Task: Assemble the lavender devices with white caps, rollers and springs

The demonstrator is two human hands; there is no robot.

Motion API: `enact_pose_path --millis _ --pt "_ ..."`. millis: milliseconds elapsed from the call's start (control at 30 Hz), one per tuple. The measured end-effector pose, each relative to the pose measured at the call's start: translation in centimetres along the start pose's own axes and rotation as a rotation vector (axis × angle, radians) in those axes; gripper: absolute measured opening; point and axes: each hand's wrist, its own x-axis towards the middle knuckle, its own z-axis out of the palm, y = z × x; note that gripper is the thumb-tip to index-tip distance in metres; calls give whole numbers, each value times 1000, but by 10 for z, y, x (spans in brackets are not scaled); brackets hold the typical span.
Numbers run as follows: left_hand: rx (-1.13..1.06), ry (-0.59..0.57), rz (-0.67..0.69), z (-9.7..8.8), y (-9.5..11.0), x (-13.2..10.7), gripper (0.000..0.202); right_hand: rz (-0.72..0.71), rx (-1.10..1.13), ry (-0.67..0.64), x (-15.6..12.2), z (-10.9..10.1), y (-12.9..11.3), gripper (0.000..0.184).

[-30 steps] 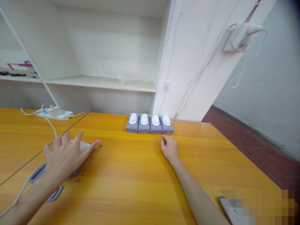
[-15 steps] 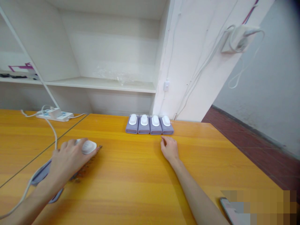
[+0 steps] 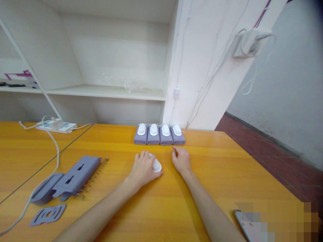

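Observation:
My left hand [image 3: 142,168] is closed around a small white ridged cap [image 3: 156,165] and rests on the orange table [image 3: 161,205], just left of my right hand. My right hand [image 3: 181,160] lies on the table with its fingers loosely curled, holding nothing that I can see. Just beyond both hands stands a row of several purple blocks with white caps [image 3: 159,134]. At the left lies a purple comb-like tool [image 3: 68,178] with a row of metal teeth.
A flat purple plate [image 3: 47,214] lies near the front left. A white power strip [image 3: 56,125] sits at the back left, its cable running across the table. A phone [image 3: 248,227] lies at the front right. White shelves [image 3: 106,90] stand behind the table.
My left hand took the white cap off the purple tool and carried it right, beside my right hand. The purple tool is uncovered. My right hand stayed put.

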Motion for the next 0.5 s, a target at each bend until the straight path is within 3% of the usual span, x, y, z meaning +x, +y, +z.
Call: enact_pose_path --millis 133,333,500 --pt "-41 25 98 18 20 23 56 9 70 56 0 0 0 25" --pt "-129 69 230 28 38 50 69 77 278 270 2 -4 1 28" --pt "-129 156 266 24 36 56 78 -41 260 253 -1 -9 -6 25"
